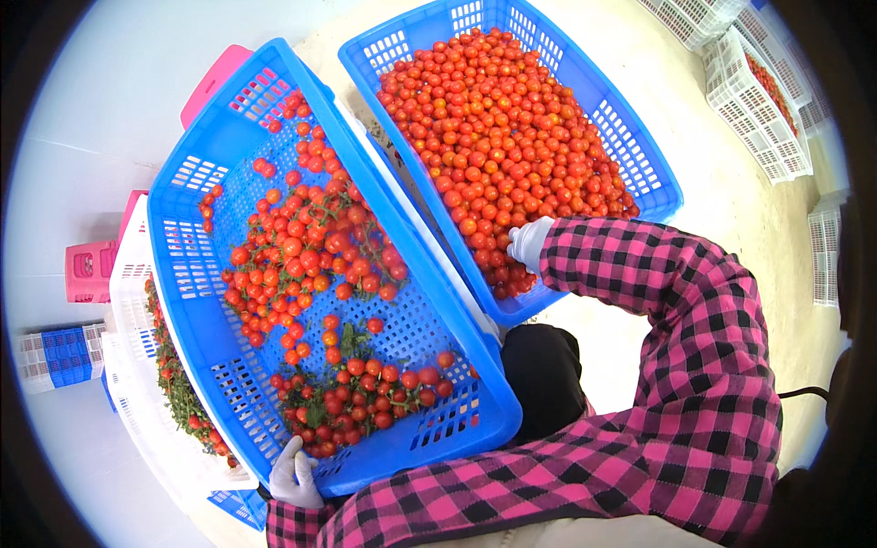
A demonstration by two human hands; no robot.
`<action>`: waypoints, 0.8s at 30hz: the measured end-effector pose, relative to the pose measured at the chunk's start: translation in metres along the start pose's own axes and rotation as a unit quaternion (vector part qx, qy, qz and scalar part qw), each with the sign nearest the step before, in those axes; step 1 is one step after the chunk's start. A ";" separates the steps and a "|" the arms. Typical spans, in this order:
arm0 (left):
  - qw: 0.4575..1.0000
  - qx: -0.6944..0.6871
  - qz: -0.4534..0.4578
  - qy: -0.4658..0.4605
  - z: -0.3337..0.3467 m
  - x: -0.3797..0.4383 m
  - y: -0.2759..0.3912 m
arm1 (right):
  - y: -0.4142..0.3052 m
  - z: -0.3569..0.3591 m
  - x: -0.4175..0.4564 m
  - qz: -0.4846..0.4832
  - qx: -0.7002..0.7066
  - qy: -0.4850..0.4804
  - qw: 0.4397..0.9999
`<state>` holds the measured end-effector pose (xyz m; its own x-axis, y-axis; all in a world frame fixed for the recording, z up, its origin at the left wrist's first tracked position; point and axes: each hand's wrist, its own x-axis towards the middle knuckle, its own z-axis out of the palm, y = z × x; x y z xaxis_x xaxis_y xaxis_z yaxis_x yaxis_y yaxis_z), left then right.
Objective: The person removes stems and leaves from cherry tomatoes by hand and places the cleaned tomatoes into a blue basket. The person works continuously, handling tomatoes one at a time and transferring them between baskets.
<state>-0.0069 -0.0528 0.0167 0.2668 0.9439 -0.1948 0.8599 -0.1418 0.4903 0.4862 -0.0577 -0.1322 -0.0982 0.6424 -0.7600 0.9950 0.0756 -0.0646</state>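
Observation:
My left hand (294, 474), in a pale glove, rests at the near left corner of a blue plastic basket (185, 335), its fingers bent over the rim beside the tomatoes. Whether it grips the rim is unclear. That basket holds cherry tomatoes (291, 246), many on green stems, in two loose heaps. My right hand (529, 244), gloved too, is at the near part of a second blue basket (438, 198), over loose red cherry tomatoes (507, 137). Its fingertips point down at the fruit and are partly hidden, so I cannot tell if it holds any.
A white crate (130, 383) with stemmed tomatoes stands left of the first basket. Pink plastic stools or crates (92, 270) are by the wall. White crates (754, 123), one with tomatoes, stand at the upper right. My dark-clad knee (541, 373) is between the baskets' near ends.

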 end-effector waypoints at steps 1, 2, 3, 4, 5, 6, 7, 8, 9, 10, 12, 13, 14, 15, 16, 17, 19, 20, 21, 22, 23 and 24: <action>1.000 -0.006 -0.018 -0.002 0.001 0.000 -0.002 | 0.002 0.004 -0.003 -0.012 -0.020 0.002 1.000; 0.999 -0.012 -0.037 -0.007 0.002 0.000 -0.003 | 0.006 0.007 -0.005 -0.022 -0.012 0.023 0.999; 0.998 -0.018 -0.054 -0.011 0.004 0.000 -0.005 | 0.009 0.009 -0.007 -0.030 0.012 0.045 0.998; 0.998 -0.018 -0.052 -0.003 0.005 0.000 -0.007 | 0.015 0.012 -0.011 -0.037 0.055 0.090 0.994; 0.998 -0.021 -0.053 -0.005 0.005 -0.001 -0.008 | 0.021 0.015 -0.015 -0.054 0.101 0.156 0.981; 0.998 -0.025 -0.057 -0.009 0.004 -0.002 -0.009 | 0.026 0.020 -0.021 -0.065 0.191 0.227 0.953; 0.998 -0.028 -0.061 -0.012 0.004 -0.002 -0.008 | 0.030 0.023 -0.026 -0.039 0.260 0.282 0.923; 0.994 -0.058 -0.087 -0.019 0.003 -0.003 -0.007 | 0.031 0.027 -0.032 -0.020 0.374 0.320 0.870; 0.996 -0.052 -0.069 -0.027 0.002 -0.002 -0.003 | 0.034 0.029 -0.038 0.016 0.480 0.332 0.812; 0.998 -0.042 -0.027 -0.026 0.002 0.001 0.002 | 0.034 0.032 -0.047 0.021 0.543 0.370 0.754; 0.995 -0.016 0.076 -0.057 0.001 0.012 0.020 | 0.033 0.035 -0.064 -0.001 0.677 0.401 0.617; 0.992 -0.057 0.084 -0.069 0.002 0.018 0.032 | 0.031 0.038 -0.076 -0.085 0.726 0.428 0.531; 0.988 -0.092 0.095 -0.076 0.005 0.025 0.047 | 0.027 0.040 -0.087 -0.064 0.737 0.458 0.492; 0.981 -0.130 0.114 -0.086 0.010 0.033 0.064 | 0.020 0.042 -0.096 -0.069 0.744 0.491 0.448; 0.979 -0.119 0.132 -0.103 0.011 0.039 0.084 | 0.014 0.043 -0.106 -0.031 0.738 0.510 0.441; 0.973 -0.106 0.166 -0.124 0.011 0.046 0.106 | 0.007 0.045 -0.115 -0.038 0.726 0.537 0.428; 0.960 -0.060 0.225 -0.155 0.013 0.060 0.152 | -0.013 0.047 -0.122 -0.085 0.745 0.539 0.384; 0.946 -0.069 0.262 -0.178 0.015 0.066 0.175 | -0.023 0.049 -0.125 -0.083 0.739 0.542 0.391; 0.941 -0.047 0.275 -0.192 0.020 0.072 0.198 | -0.032 0.050 -0.126 -0.090 0.734 0.547 0.391; 0.917 -0.076 0.341 -0.192 0.030 0.080 0.219 | -0.038 0.051 -0.127 -0.090 0.707 0.563 0.419; 0.896 -0.087 0.393 -0.188 0.038 0.087 0.240 | -0.044 0.052 -0.128 -0.100 0.678 0.584 0.436; 0.902 -0.045 0.381 -0.197 0.042 0.088 0.259 | -0.048 0.051 -0.126 -0.133 0.668 0.603 0.416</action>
<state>0.2579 -0.0190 0.0905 0.9149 0.4007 -0.0497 0.3270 -0.6632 0.6732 0.4515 -0.1810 -0.0664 0.6567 0.7233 0.2135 -0.0117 0.2928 -0.9561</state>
